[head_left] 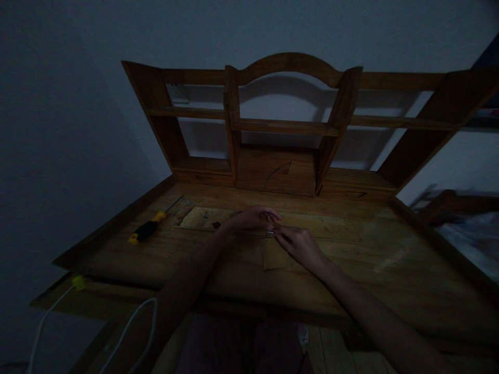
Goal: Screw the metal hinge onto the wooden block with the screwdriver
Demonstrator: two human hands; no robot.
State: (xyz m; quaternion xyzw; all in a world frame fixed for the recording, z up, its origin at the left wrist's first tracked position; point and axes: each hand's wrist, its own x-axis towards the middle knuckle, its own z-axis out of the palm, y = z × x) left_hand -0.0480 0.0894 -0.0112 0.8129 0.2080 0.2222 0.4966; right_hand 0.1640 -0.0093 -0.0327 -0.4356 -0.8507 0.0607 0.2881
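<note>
Both hands meet over the middle of the desk. My right hand (299,243) pinches a small shiny metal piece (270,234), too dim to name closer. From the left, my left hand (255,218) curls its fingers closed just above the same spot; what lies between its fingertips is hidden. Right below the metal piece lies a small thin wooden piece (276,255), its upper edge close to my right fingertips. Behind the hands, a long pale wooden strip (198,218) stretches across the desk, partly covered by my left hand and forearm.
A screwdriver (150,227) with a yellow and black handle lies on the desk (339,291) at left, with several small metal bits (187,201) near its tip. A wooden shelf unit (280,126) stands at the back. A white cable (152,327) hangs at the front left.
</note>
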